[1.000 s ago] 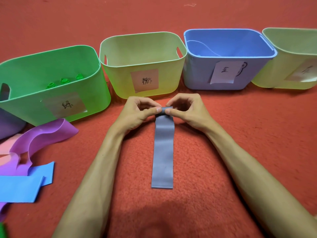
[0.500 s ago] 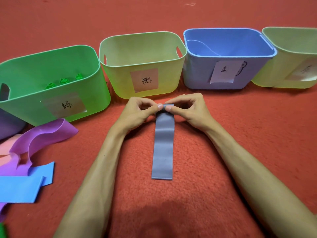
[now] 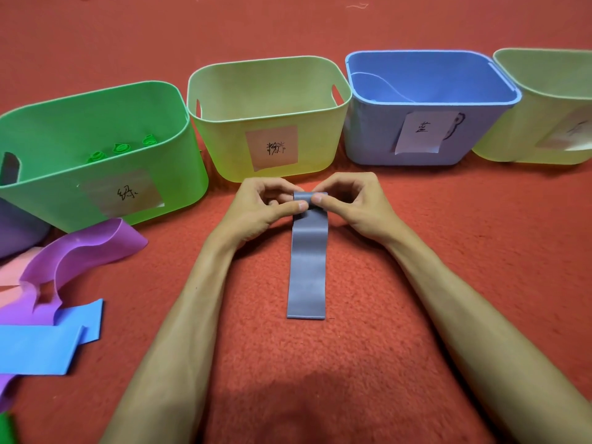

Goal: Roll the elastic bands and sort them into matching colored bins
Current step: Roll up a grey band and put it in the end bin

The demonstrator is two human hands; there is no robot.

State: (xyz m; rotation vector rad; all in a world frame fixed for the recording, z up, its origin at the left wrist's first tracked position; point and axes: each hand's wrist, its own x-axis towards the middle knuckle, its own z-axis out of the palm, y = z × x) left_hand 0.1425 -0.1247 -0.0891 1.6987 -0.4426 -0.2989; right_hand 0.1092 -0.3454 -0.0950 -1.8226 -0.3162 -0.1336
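One slate-blue band [image 3: 307,267], small roll at far end.

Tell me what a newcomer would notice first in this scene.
Dead centre, the left hand and right hand pinch the far end of a flat grey-blue elastic band lying on the red carpet. Behind them, the bright green plastic bin at far left holds three rolled green bands, and a blue plastic bin stands further right.
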